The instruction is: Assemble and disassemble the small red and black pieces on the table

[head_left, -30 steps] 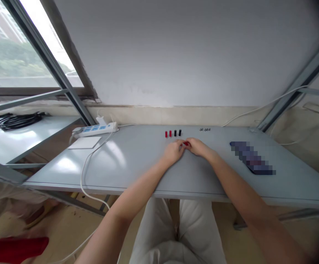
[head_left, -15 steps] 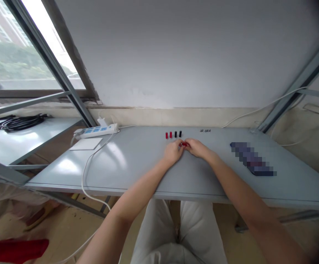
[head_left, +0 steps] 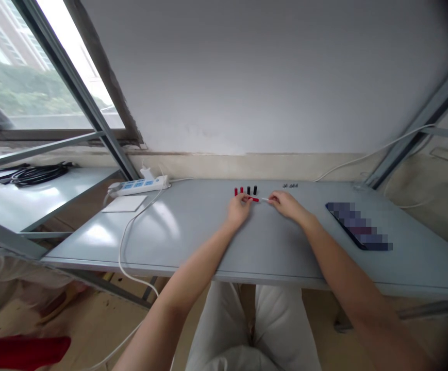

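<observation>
My left hand (head_left: 239, 208) pinches a small red tube (head_left: 254, 199) that points to the right, just above the grey table. My right hand (head_left: 285, 203) is closed on a thin whitish pin (head_left: 264, 199), its tip facing the red tube. A narrow gap lies between pin and tube. Right behind my left hand stand two small red cylinders (head_left: 241, 190) and two black cylinders (head_left: 255, 189), upright in a row. Farther right, several tiny metal pieces (head_left: 293, 185) lie near the back of the table; their kind is too small to tell.
A white power strip (head_left: 140, 185) and a flat white box (head_left: 125, 204) sit on the table's left, with a white cable (head_left: 122, 242) running over the front edge. A phone-like dark slab (head_left: 357, 226), blurred out, lies right. Black coiled cables (head_left: 40, 174) rest on the neighbouring table.
My hands, which met around the red piece, have moved apart. The whitish pin now shows in my right hand, while the red tube stays in my left.
</observation>
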The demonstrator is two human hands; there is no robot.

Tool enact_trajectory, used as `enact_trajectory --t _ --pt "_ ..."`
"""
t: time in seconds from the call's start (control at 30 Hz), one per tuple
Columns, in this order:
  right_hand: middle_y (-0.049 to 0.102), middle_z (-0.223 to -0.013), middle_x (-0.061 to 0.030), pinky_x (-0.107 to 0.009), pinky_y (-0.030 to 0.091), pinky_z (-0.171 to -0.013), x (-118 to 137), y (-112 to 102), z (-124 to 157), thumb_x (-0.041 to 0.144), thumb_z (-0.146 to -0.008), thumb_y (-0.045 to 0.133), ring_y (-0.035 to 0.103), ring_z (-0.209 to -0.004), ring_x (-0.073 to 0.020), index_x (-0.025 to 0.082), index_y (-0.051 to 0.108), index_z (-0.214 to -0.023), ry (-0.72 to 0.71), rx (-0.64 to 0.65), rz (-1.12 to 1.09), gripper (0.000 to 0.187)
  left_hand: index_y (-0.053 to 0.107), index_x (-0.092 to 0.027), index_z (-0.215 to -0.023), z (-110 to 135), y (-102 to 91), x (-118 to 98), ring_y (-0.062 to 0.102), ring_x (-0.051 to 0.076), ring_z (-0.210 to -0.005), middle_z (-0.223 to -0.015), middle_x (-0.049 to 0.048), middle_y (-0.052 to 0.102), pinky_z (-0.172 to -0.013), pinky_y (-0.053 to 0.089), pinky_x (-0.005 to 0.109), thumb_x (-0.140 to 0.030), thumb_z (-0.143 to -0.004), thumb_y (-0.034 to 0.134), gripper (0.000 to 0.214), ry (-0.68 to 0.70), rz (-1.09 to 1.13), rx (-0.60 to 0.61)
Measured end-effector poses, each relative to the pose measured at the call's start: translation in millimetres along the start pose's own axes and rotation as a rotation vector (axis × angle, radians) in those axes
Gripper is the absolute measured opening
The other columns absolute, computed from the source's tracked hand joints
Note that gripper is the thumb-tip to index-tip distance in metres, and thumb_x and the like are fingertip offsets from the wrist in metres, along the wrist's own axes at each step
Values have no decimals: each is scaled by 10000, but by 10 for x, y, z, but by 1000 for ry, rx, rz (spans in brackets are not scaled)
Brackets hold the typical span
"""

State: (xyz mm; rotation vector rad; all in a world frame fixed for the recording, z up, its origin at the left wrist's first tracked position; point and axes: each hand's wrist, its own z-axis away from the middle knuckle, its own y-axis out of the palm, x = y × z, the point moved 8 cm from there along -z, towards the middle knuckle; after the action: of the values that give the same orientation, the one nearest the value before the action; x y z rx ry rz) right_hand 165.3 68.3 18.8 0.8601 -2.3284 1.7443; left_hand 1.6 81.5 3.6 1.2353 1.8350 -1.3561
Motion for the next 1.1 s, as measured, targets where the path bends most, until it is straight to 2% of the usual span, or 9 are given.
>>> enact_trajectory --t 0.17,0.33,0.5,0.7,0.9,1.1 --pt "613 -730 -44 -246 372 -617 -2 3 13 251 -810 520 521 -659 -143 155 623 -815 17 -8 -111 141 665 -155 -857 11 21 46 555 91 -588 -751 37 644 -594 427 219 -250 -781 599 138 -87 147 34" --pt "599 -691 -28 -241 366 -593 41 -5 27 284 -814 498 504 -626 -134 156 627 -821 10 -26 -184 182 664 -135 -863 32 10 39 461 46 -470 -765 31 637 -474 396 192 -235 -785 593 146 -178 268 48" --pt "614 -711 -36 -248 376 -609 53 -42 21 286 -809 496 508 -633 -137 156 633 -841 18 -46 -191 192 673 -148 -907 67 5 66 503 54 -512 -782 42 650 -462 397 181 -249 -791 597 172 -286 388 41" --pt "616 -716 -40 -251 376 -619 43 -44 17 292 -805 506 507 -635 -140 150 638 -842 14 -50 -197 197 677 -142 -920 74 -36 53 526 67 -535 -796 60 666 -486 420 190 -250 -790 597 187 -306 422 -5" --pt "610 -693 -26 -255 385 -608 34 0 16 315 -815 510 505 -616 -140 153 651 -876 -1 -25 -213 223 679 -135 -864 116 21 19 507 56 -519 -779 55 662 -484 428 188 -255 -781 612 161 -335 447 76" --pt "659 -954 -73 -284 433 -769 141 11 1 181 -827 493 584 -820 -154 171 641 -979 -71 -42 -209 212 679 -131 -849 154 89 -26 507 56 -507 -751 56 664 -482 446 194 -242 -762 642 145 -324 479 134"
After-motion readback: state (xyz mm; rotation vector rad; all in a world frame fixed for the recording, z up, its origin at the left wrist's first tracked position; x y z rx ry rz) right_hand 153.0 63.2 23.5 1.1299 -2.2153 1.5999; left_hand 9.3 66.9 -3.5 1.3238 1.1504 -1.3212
